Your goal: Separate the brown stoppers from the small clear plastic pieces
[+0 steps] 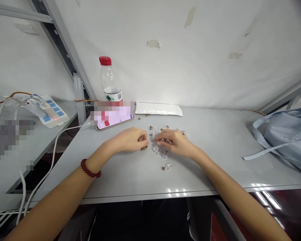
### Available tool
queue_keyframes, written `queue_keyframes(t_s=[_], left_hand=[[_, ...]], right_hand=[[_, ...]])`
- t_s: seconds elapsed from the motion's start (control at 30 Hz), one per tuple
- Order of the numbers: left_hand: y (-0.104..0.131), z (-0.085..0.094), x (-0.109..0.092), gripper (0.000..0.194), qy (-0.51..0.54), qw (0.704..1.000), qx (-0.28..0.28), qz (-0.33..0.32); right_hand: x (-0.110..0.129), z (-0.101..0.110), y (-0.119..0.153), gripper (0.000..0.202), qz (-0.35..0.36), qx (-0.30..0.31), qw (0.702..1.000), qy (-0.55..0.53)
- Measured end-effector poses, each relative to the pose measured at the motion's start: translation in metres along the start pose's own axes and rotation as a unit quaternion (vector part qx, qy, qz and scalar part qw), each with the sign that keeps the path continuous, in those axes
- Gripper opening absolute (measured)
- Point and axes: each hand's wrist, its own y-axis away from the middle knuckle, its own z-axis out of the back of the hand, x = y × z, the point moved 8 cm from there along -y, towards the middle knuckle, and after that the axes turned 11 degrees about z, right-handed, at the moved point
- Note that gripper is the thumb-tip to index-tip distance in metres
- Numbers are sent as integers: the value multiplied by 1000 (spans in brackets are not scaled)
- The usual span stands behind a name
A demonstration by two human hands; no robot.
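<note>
My left hand [133,140] rests at the middle of the grey table with its fingers curled in a pinch; what sits between the fingertips, if anything, is too small to tell. Small brown corks [143,148] lie just under its fingertips. Facing it, my right hand [175,141] is closed over a loose pile of tiny clear glass bottles [162,154], many with brown corks. Its thumb and fingers come together close to a clear piece, but the hold is hidden. Closer to the front edge lies a single corked bottle [168,166].
Behind the pile lies a white padded envelope [158,109]. A lit phone [115,117] with a white cable and a red-capped plastic bottle [110,80] stand at back left. A power strip [54,112] is further left. A blue-grey fabric bag [288,137] sits at right.
</note>
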Motion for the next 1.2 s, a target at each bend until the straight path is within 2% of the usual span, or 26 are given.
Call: queue_keyframes(t_s=[0.17,0.27,0.37,0.47,0.53,0.67,0.83,0.97,1.1,1.2], left_hand=[[1,-3,-7,30,4,1000,13,-18],[3,-10,-11,32,-6,998,52,-32],[4,-13,-12,26,-19,996,77,-34],[6,-12,-12,18,-19,996,83,-33],[7,-12,-12,21,-12,996,82,-32],[8,-16,-14,35,-3,997,63,-35],[3,-23,-24,24,-12,998,4,-61],[2,-25,-28,20,-7,997,-15,-80],[5,-15,-29,25,5,996,-41,-82],[11,-3,-36,27,45,992,-64,-99]], right_hand=[[-1,4,1,15,-6,14,1000,6],[3,11,2,13,-7,23,1000,-6],[9,10,6,10,-6,87,996,-20],[14,3,13,16,-18,169,985,-32],[16,1,16,16,-18,185,982,-26],[17,-5,19,12,3,183,983,9],[19,-12,17,18,19,182,983,27],[20,-8,13,18,10,165,986,29],[20,5,10,19,-7,83,995,-57],[19,16,11,15,-36,-1,982,-183]])
